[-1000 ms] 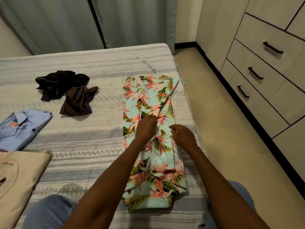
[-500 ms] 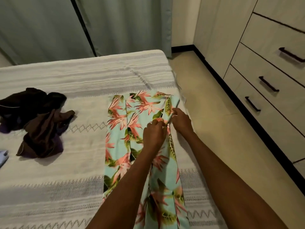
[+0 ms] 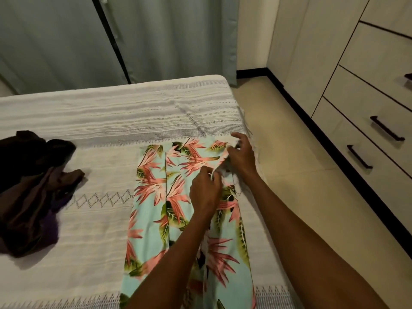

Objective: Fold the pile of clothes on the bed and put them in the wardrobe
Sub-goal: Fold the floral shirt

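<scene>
Since earlier: both hands have travelled up the garment toward its far end, and my view has swung right, so the blue shirt and beige garment are out of sight
Garment: long turquoise cloth printed with pink flowers and green leaves (image 3: 178, 208), laid lengthwise on the white woven bedspread with grey bands (image 3: 100, 121), close to the bed's right edge, already narrowed into a strip
Left hand: left hand (image 3: 204, 190) sits on the middle of the strip, fingers curled, pinching the pale inner edge of the turned-back flap
Right hand: right hand (image 3: 242, 157) is at the far right corner, thumb and fingers closed on that same flap, index finger raised
Step, as I judge it: squaring the right-hand flap before folding the strip across its length
How I would do it well: keep the edge taut between the two pinches, lay it parallel to the dark centre seam, press flat from the corner down, then let go; watch that the cloth does not slide off the bed's side
Still waiting: crumpled dark brown and black clothes (image 3: 33, 188) lie well apart on the left, unfolded
Wardrobe: pale wardrobe with dark bar handles (image 3: 356, 90) stands across the floor on the right, drawers closed
</scene>
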The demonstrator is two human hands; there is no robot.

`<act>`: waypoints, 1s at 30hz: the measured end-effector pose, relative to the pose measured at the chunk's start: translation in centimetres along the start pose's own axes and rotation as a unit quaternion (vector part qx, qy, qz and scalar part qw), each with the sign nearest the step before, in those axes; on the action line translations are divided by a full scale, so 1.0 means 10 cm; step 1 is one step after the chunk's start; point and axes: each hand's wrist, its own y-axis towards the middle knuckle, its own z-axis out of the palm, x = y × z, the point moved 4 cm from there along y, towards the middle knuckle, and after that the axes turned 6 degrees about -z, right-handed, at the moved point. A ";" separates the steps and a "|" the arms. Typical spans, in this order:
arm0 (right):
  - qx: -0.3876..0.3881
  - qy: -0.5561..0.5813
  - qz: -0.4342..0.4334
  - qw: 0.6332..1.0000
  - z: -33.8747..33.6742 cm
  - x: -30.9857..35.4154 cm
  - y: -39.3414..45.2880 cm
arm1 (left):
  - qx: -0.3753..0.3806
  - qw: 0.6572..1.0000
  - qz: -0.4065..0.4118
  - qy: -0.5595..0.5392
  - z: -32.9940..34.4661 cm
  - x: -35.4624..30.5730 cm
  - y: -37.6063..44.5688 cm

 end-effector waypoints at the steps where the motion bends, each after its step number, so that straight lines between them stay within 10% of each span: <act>1: 0.049 -0.001 -0.045 0.998 0.13 0.08 0.03 | -0.009 0.998 -0.050 -0.041 -0.06 0.07 0.07; 5: 0.221 -0.137 -0.155 0.953 0.49 0.21 0.03 | -0.012 0.989 -0.143 -0.039 -0.27 0.31 0.22; 11: 0.086 -0.285 -0.027 0.954 0.24 -0.22 0.12 | 0.053 0.992 -0.099 0.061 -0.25 0.50 0.66; 17: 0.131 -0.305 0.053 0.942 0.25 -0.42 0.40 | 0.114 0.977 -0.066 0.165 -0.09 0.29 1.07; 30: 0.007 -0.230 -0.038 0.972 0.52 -0.45 0.44 | 0.075 0.995 -0.046 0.036 -0.02 0.22 1.49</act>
